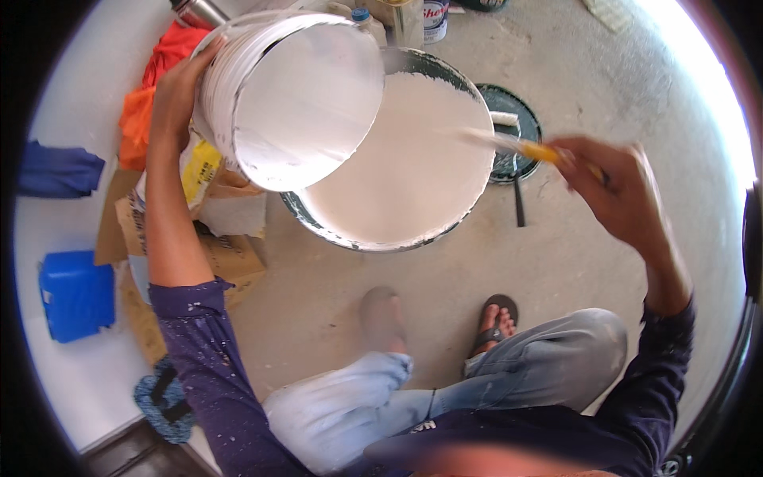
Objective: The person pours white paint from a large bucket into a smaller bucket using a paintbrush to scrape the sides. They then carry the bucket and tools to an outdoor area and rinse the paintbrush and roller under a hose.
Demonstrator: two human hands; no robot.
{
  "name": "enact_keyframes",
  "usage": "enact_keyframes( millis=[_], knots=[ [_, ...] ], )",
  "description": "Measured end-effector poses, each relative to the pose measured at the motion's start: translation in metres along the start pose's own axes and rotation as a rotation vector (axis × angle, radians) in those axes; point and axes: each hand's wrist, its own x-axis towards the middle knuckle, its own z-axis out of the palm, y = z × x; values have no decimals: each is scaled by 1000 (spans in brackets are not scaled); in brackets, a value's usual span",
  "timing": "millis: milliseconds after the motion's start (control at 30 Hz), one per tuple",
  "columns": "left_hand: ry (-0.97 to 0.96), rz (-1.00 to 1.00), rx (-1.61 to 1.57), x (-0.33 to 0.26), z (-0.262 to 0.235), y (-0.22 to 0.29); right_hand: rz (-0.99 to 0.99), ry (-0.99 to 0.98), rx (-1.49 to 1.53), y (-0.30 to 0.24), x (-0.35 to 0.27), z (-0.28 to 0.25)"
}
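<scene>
Grasps a white bucket (222, 99) in the left hand (179, 83), fingers pressed around its outer side, fingertips partly hidden; cannot tell how far around. Tilts it above the left edge of the dark tub (381, 245), mouth turned toward the pale paint (397, 171) inside the tub. Holds a brush (542, 152) in the right hand (620, 183), fingers closed around its yellow handle, just right of the tub. Points its blurred head across the tub's right rim, over the paint; cannot tell whether touching it. Shows white smears along the tub's rim.

Has a dark disc (501, 97) on the floor (310, 318) just right of the tub, bearing a roller (520, 199) with a black handle. Has a bottle (370, 29) and a can (435, 24) just beyond the tub. Has orange cloth (137, 123), a yellow bag (203, 171) and cardboard (119, 215) left of the tub, plus blue cloth (60, 169) and a blue box (77, 294) farther left. Wears jeans (540, 354) and dark, white-flecked sleeves (203, 342), with sandalled feet (491, 322) on the near side of the tub.
</scene>
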Motion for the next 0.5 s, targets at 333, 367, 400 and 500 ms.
enact_keyframes(
  millis=[333,367,400,500],
  knots=[
    [59,-113,-55,0,12,17,-463,48,-287,-121,200,129],
    [72,-137,-49,0,13,18,-426,103,-312,-127,212,138],
    [64,-141,-57,0,14,19,-444,156,-282,-129,225,144],
    [48,-60,-14,0,15,19,-422,128,-196,-128,245,153]
  ],
)
